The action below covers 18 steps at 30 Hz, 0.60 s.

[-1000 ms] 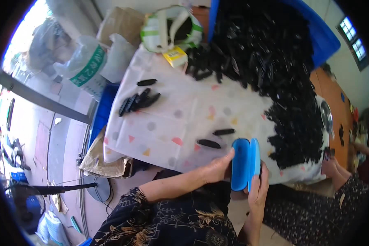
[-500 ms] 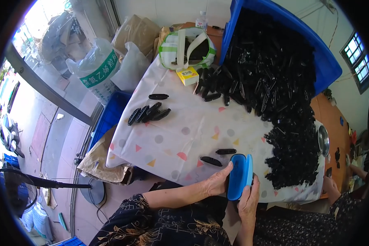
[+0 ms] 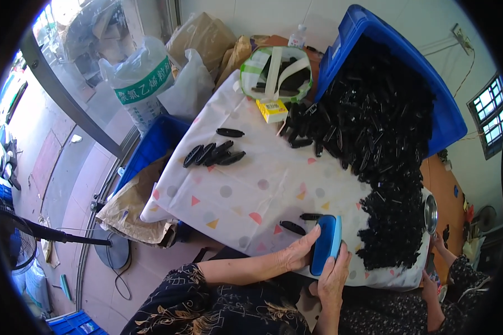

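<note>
An oblong blue case (image 3: 325, 247) with rounded ends, like a glasses case, is held upright over the table's near edge. My left hand (image 3: 300, 252) grips its left side with the thumb along the rim. On the other side my right hand (image 3: 334, 274) closes round its lower right part. The dark blue inside faces me, and a lighter blue edge shows on the right. Just beyond the case lie two black oblong plastic pieces (image 3: 292, 227). Several similar black pieces (image 3: 211, 154) are grouped farther left on the patterned tablecloth (image 3: 246, 190).
A large heap of black pieces (image 3: 391, 223) spills from a tipped blue bin (image 3: 450, 120). At the back stand a striped bag (image 3: 245, 84) and a small yellow-white box (image 3: 271, 111). A metal bowl (image 3: 430, 214) and another person's arm (image 3: 432, 296) are at right; a fan (image 3: 17, 237) stands left.
The view has shifted, so the table sits differently in it. Both hands keep hold of the blue case, whose two halves look closer together. The other person's second hand now shows.
</note>
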Each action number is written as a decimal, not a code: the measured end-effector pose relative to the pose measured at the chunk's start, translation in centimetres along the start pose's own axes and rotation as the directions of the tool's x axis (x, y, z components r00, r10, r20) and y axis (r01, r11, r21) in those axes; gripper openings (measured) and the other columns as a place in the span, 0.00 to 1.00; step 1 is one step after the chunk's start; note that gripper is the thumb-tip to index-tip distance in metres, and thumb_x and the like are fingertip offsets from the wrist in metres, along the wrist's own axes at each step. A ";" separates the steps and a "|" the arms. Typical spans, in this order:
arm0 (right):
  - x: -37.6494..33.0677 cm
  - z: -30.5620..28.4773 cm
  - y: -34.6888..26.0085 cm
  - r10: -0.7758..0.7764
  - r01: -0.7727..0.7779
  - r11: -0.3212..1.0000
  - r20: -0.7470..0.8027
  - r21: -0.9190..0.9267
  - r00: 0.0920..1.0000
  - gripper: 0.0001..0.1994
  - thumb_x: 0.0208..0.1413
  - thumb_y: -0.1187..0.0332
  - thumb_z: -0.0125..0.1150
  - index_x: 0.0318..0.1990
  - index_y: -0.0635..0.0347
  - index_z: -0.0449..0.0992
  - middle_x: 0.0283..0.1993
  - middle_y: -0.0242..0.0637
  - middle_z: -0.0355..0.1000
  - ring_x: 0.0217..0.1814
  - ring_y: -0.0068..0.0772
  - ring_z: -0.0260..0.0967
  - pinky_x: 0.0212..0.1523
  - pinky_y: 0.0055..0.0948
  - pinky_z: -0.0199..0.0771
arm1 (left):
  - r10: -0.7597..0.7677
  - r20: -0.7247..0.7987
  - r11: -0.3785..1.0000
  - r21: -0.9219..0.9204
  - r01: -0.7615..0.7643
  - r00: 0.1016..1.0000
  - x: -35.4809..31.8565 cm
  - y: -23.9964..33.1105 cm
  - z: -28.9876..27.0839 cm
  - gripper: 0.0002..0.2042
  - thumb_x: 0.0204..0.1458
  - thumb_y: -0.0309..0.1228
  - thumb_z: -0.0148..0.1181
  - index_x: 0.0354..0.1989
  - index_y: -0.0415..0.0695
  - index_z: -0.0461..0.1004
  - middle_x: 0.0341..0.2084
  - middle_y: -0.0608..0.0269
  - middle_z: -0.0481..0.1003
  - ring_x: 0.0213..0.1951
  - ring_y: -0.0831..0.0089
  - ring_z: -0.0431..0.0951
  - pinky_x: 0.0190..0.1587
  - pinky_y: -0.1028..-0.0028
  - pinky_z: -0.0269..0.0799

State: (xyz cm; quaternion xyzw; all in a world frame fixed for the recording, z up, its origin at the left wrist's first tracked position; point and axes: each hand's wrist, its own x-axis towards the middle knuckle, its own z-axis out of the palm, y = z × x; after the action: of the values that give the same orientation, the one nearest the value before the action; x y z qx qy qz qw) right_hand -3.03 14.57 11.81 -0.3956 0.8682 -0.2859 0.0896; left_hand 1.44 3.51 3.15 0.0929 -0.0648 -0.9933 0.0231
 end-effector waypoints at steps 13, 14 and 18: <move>0.8 1.0 -0.3 -0.149 0.148 0.988 -0.016 -0.048 0.989 0.24 0.57 0.68 0.47 0.60 0.63 0.55 0.46 0.55 0.60 0.40 0.57 0.66 0.38 0.45 0.69 | 0.132 0.039 0.990 0.050 -0.134 0.990 -1.7 1.8 1.5 0.32 0.54 0.59 0.42 0.60 0.50 0.58 0.54 0.63 0.65 0.56 0.67 0.65 0.60 0.61 0.59; 0.6 0.9 -0.2 -0.151 0.150 0.987 -0.026 -0.059 0.988 0.24 0.57 0.68 0.47 0.60 0.63 0.55 0.45 0.54 0.60 0.40 0.55 0.66 0.38 0.44 0.69 | 0.121 0.023 0.991 0.055 -0.122 0.992 -1.7 1.6 1.7 0.32 0.53 0.60 0.43 0.60 0.51 0.58 0.54 0.64 0.65 0.56 0.67 0.65 0.60 0.61 0.60; -0.5 0.7 -0.2 -0.125 0.124 0.991 -0.032 -0.050 0.992 0.24 0.57 0.68 0.47 0.60 0.63 0.54 0.44 0.53 0.60 0.39 0.55 0.66 0.37 0.44 0.69 | 0.087 -0.011 0.995 0.047 -0.086 0.996 -2.3 0.7 1.7 0.33 0.52 0.60 0.44 0.60 0.51 0.58 0.54 0.63 0.65 0.56 0.67 0.64 0.60 0.61 0.59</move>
State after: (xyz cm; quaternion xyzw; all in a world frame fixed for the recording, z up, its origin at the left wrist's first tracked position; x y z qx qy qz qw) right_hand -2.28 14.55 11.30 -0.4459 0.8498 -0.2770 0.0472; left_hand 3.37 3.13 5.37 0.0972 -0.0915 -0.9890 0.0644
